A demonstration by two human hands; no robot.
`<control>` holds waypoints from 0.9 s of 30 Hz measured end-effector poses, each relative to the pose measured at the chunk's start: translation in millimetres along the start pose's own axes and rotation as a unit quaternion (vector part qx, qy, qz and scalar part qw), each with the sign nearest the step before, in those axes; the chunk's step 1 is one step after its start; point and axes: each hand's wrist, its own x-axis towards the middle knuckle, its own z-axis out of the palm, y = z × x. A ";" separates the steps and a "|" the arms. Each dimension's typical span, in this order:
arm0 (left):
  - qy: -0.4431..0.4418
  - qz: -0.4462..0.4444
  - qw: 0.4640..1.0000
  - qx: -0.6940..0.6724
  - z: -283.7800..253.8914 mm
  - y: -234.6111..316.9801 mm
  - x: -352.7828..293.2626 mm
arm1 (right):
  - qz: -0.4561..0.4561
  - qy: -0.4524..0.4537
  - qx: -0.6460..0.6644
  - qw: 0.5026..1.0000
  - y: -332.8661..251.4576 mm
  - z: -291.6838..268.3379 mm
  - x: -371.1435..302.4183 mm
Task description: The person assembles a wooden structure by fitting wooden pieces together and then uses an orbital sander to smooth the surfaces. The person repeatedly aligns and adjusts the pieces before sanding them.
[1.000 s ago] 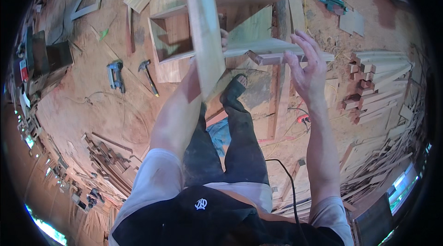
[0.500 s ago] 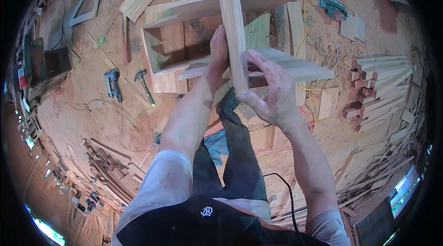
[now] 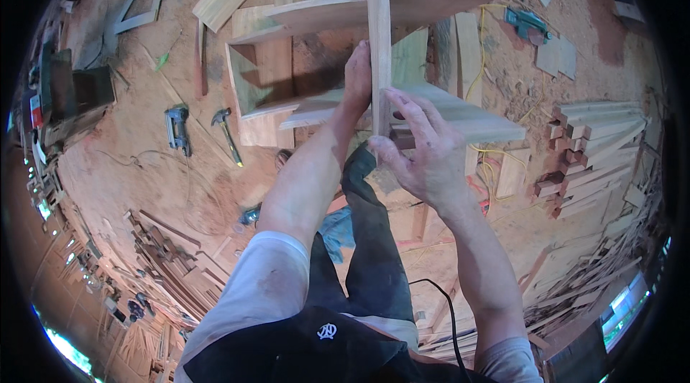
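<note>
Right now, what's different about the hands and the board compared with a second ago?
The wooden panel has moved right and turned, so it shows nearly edge-on. The right hand, apart from it a second ago, has come left to its near end. The left hand is now beside its left face. The hammer and blue-black power tool stayed on the floor.

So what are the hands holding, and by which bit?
A pale wooden board, near its closer end: the left hand against its left side, the right hand at its right.
</note>
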 end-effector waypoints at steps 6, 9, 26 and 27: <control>0.004 0.024 0.999 0.046 6.0 15.2 -2.0 | -0.023 -0.113 -0.085 0.990 0.5 -8.7 2.7; 0.009 0.102 0.963 0.251 4.3 33.9 -3.7 | -0.036 -0.133 -0.091 0.986 5.4 -9.7 1.2; -0.238 0.236 0.773 0.539 -58.0 28.0 -98.8 | -0.130 -0.111 -0.160 0.972 19.5 -4.3 -3.4; -0.245 0.236 0.770 0.540 -57.9 24.5 -96.8 | -0.144 -0.107 -0.184 0.966 22.1 -3.9 -5.9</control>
